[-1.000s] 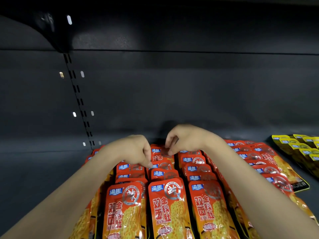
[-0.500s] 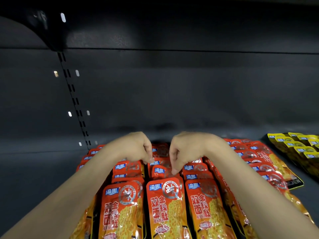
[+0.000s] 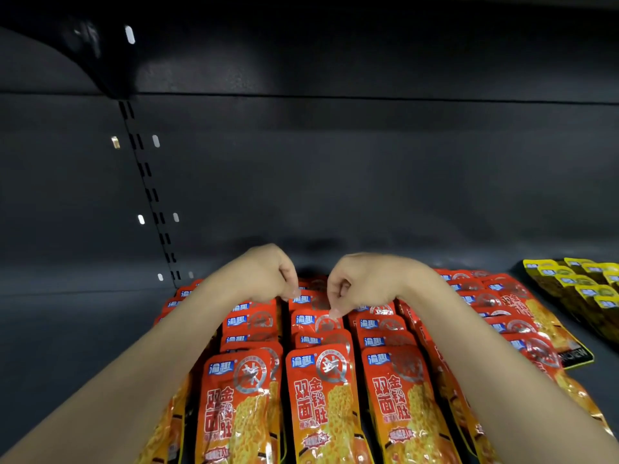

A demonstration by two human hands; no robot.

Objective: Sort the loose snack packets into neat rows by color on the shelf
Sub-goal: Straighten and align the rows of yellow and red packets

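Red packets [image 3: 321, 390] lying shingled in rows mid-shelf; left hand [image 3: 264, 274] and right hand [image 3: 363, 283], fingers curled, are pinching top edges in the centre row. Advice: nudge lightly, keeping overlaps even; yellow packets [image 3: 582, 279] sitting apart, right

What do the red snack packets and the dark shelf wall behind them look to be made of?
Red snack packets: likely thin plastic film, glossy; light glints and wrinkles show on the fronts, and the food shows through a clear window. Dark shelf wall: probably painted metal, matte; it has a slotted upright strip and only soft, dull reflections.
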